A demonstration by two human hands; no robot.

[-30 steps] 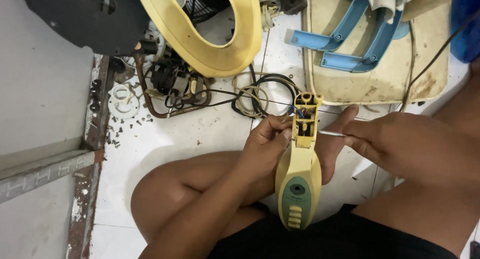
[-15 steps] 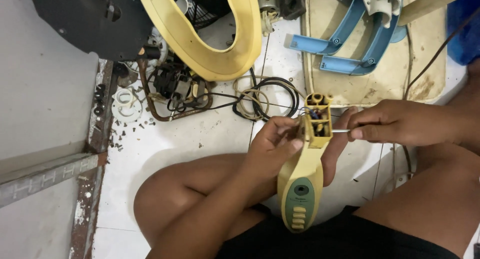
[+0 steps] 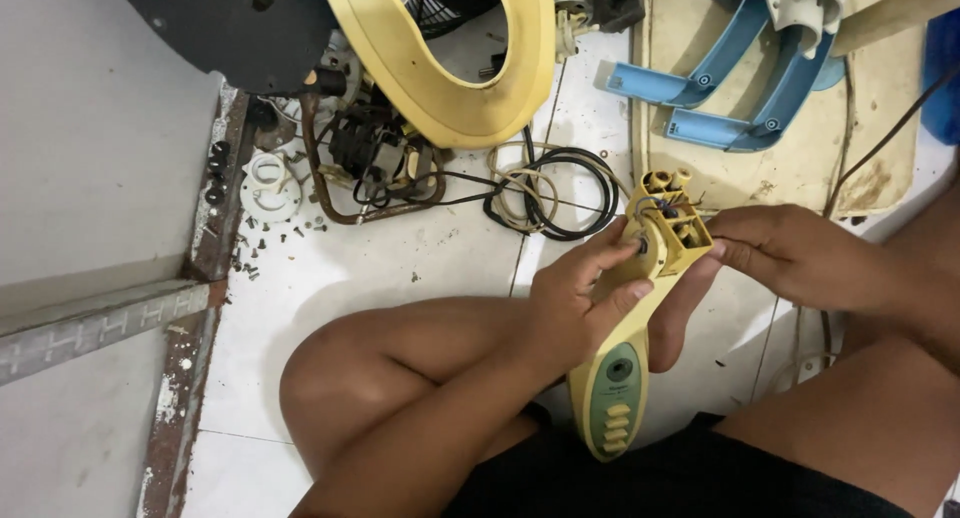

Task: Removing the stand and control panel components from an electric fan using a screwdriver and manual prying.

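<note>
I hold a long yellow plastic housing [image 3: 622,378] with a green button panel, tilted up over my lap. My left hand [image 3: 580,298] grips its middle, thumb against the side. The open top end [image 3: 665,223] shows small wires and contacts inside. My right hand [image 3: 790,253] pinches at that open end from the right, fingers closed on its edge. Whether a thin tool sits in the right fingers I cannot tell.
A big yellow ring-shaped casing [image 3: 450,68] and a black round base [image 3: 230,23] lie ahead on the white tile floor. Coiled black and beige cables [image 3: 550,188], rusty wiring parts [image 3: 370,168], loose screws [image 3: 250,253], blue plastic brackets [image 3: 720,98] on a dirty cream panel [image 3: 880,168].
My right hand has drawn in from the right and closed on the housing's open top. The housing has tilted slightly rightward, and the thin white piece seen earlier near the right fingers is gone from sight.
</note>
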